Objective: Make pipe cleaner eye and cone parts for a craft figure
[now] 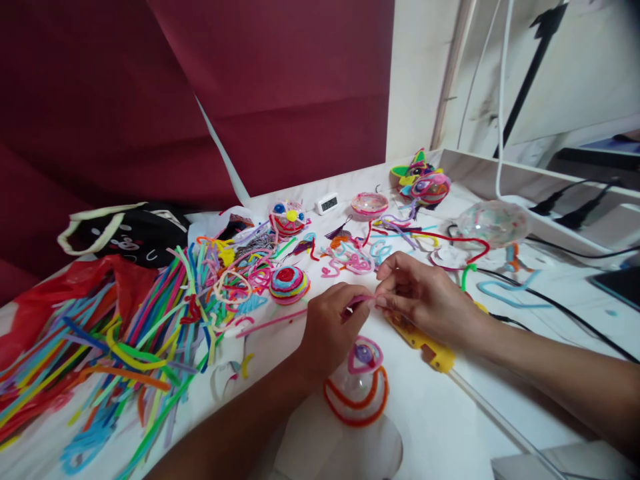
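A pink pipe cleaner (273, 325) runs from the table up to my left hand (333, 327), whose thumb and forefinger pinch it. My right hand (433, 300) meets it there, thumb and fingertips closed on the pipe cleaner's short end. Just below my hands sits a clear plastic piece with an orange pipe cleaner outline (358, 421) on it. A pink-edged eye (365, 355) with a purple centre stands at its top. Partly under my right hand lies a yellow tool (441, 357), likely a glue gun, with a long pale rod behind it.
Many loose pipe cleaners (150, 333) spread over the left, beside a red plastic bag (127, 283) and a black pouch (137, 237). A striped ball (289, 284), decorated figures (425, 183), a small clock (327, 203) and clear plastic shells (493, 223) stand farther back. Black cables (565, 308) cross the right.
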{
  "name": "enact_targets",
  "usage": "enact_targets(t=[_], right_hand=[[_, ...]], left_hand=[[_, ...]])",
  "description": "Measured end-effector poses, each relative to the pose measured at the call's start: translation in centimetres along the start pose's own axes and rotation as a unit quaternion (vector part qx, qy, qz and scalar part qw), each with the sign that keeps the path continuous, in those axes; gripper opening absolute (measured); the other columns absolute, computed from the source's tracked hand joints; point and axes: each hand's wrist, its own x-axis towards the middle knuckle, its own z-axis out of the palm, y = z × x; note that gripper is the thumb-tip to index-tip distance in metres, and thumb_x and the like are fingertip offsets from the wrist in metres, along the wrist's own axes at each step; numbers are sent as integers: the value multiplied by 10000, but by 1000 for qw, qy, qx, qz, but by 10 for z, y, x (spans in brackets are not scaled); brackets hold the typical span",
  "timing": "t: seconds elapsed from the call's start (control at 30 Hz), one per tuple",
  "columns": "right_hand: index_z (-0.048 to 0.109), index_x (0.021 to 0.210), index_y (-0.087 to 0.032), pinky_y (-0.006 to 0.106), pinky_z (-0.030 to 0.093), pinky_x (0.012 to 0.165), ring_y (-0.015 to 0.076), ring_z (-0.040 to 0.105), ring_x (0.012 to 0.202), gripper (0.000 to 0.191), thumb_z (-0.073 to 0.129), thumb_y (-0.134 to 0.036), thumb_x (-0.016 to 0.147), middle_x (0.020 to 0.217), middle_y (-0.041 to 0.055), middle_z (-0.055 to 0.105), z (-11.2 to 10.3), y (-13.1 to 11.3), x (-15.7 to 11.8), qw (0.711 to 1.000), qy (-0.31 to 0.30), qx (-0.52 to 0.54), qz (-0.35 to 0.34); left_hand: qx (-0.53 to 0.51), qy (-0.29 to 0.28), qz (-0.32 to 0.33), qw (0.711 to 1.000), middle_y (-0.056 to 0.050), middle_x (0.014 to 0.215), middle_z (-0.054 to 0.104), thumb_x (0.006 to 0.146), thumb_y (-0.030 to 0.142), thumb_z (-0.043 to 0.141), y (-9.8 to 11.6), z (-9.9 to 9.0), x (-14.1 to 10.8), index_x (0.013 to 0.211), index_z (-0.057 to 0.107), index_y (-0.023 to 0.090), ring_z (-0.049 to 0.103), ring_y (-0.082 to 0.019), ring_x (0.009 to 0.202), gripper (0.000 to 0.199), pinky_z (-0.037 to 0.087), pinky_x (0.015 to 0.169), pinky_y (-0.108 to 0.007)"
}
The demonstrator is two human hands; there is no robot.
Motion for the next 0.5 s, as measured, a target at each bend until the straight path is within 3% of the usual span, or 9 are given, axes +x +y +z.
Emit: enact_targets(t=[0.5], right_hand=[[351,980,-265,216,443,526,136,619,619,325,531,-107,761,751,-30,659,6,0,-3,1000,20,21,12]], left_hand=[[141,30,140,980,-22,723,608,842,150,491,-10,5,-5,821,583,169,553,-121,677,96,436,653,-230]])
